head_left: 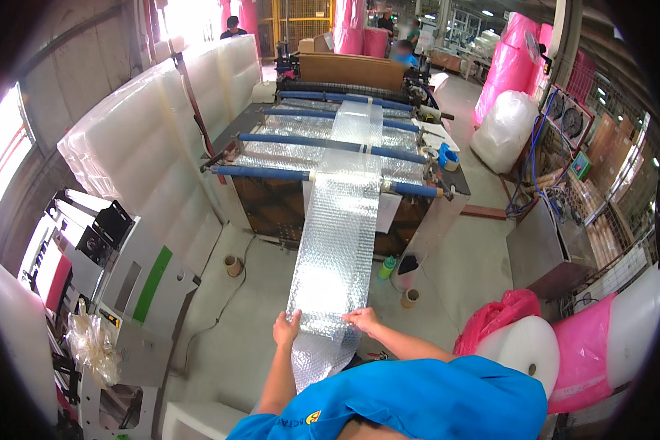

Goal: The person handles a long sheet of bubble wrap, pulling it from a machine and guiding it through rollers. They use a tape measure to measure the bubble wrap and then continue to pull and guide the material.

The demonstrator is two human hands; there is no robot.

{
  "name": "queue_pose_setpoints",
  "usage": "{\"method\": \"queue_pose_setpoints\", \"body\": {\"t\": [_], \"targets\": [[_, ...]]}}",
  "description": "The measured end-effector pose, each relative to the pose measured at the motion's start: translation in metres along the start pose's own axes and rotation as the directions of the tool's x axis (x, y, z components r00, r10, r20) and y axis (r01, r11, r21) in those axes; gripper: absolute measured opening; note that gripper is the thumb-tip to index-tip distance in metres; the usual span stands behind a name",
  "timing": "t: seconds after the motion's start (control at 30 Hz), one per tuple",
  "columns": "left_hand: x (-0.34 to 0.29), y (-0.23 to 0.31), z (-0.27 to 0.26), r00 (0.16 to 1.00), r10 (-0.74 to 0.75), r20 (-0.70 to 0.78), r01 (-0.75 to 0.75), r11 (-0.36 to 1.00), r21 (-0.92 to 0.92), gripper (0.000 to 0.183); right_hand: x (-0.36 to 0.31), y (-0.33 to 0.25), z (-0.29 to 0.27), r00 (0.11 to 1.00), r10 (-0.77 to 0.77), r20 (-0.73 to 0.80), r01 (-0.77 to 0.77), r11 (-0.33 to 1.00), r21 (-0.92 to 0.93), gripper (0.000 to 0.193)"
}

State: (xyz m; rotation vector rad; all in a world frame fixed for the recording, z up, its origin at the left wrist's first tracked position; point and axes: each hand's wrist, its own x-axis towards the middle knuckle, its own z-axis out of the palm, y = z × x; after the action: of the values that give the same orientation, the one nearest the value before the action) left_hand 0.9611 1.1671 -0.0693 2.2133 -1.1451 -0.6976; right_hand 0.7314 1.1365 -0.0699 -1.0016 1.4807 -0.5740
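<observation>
A long strip of clear bubble wrap [335, 242] runs from the machine's rollers down toward my body. My left hand [286, 328] grips its left edge, thumb on top and the other fingers largely hidden. Across from it, my right hand [361, 318] pinches the strip near its right edge, index finger and thumb close together. Between my hands the sheet is fairly flat and shiny. Its lower end hangs past them toward my lap, partly hidden by my blue shirt.
Ahead stands the machine with blue rollers [264, 173]. Wrapped white foam stacks [161, 132] line the left, above a grey machine [136, 293]. Foam rolls [517, 352] lie at right. A green bottle [387, 268] and cardboard cores [233, 265] stand on the floor. People are in the background.
</observation>
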Motion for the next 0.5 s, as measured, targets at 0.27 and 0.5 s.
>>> {"method": "queue_pose_setpoints", "body": {"t": [0.27,0.5], "targets": [[0.016,-0.021,0.008,0.988,0.127,0.089,-0.091,0.941,-0.326,0.049,-0.001,0.007,0.001,0.999,-0.052,0.005,0.051,0.998,0.045,0.029],[0.011,-0.013,0.002,0.989,0.138,0.06,-0.112,0.942,-0.315,0.044,-0.004,0.002,0.001,0.998,-0.064,0.011,0.064,0.998,0.001,0.024]]}}
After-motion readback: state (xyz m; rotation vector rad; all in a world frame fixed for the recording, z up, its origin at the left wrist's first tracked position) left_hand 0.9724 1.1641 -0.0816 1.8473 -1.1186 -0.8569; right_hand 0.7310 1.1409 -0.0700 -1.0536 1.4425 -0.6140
